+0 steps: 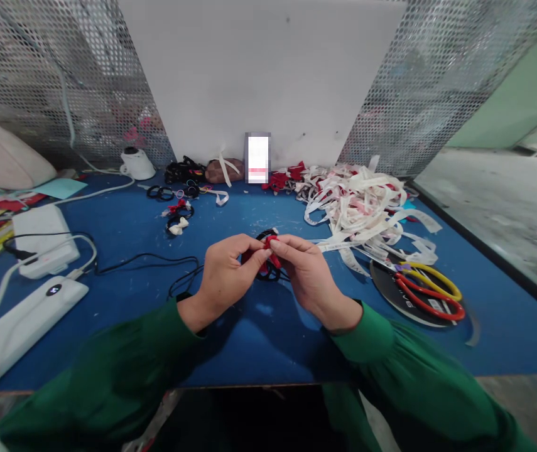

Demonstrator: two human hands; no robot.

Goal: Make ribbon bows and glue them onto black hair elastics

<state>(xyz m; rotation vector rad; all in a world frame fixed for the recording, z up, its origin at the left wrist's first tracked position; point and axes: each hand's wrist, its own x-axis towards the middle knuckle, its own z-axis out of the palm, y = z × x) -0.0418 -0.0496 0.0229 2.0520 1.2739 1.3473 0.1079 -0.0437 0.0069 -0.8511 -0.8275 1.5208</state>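
Observation:
At the middle of the blue table, my left hand (233, 270) and my right hand (308, 270) meet with thumbs and forefingers pinched on a small red ribbon bow (272, 250). Part of the bow is hidden by my fingertips. A black hair tie (268, 235) shows just behind and below the bow, between the two hands; whether it is joined to the bow I cannot tell. Farther back on the left lie finished-looking hair ties, one with a cream bow (178, 226) and one with a red bow (180, 206).
On the right, a tangled heap of white ribbon (357, 201) spreads beside red-and-yellow-handled scissors (431, 292) on a round black disc (385, 285). A phone (257, 157) leans on the back board. At left are a white power strip (27, 320), cables and a white adapter (44, 235).

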